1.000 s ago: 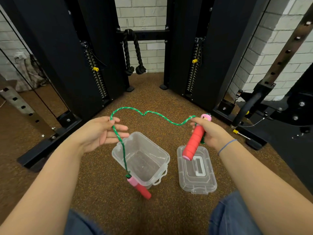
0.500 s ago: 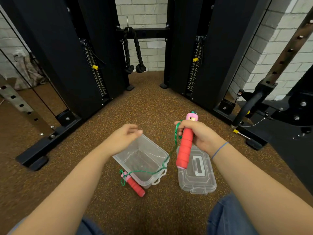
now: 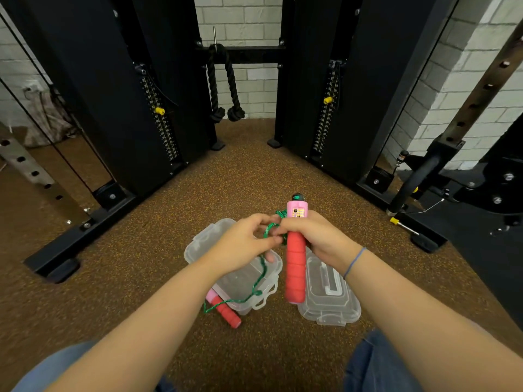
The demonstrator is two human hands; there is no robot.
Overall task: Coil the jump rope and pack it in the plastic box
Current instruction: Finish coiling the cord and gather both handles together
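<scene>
Lid point(image 3: 329, 295) lower right beside open plastic box point(image 3: 240, 281); right hand point(image 3: 314, 236) grips red handle point(image 3: 295, 267), left hand point(image 3: 243, 246) fingers pinch green rope point(image 3: 264, 267).

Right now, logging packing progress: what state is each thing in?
Plastic box: open, on the floor.
Lid: off, beside the box.
Red handle: upright in right hand.
Green rope: pinched by left hand, uncoiled.
Second handle: lying outside the box.

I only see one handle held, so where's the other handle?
The other handle lies on the floor against the open box's near-left corner, under the left forearm.
</scene>
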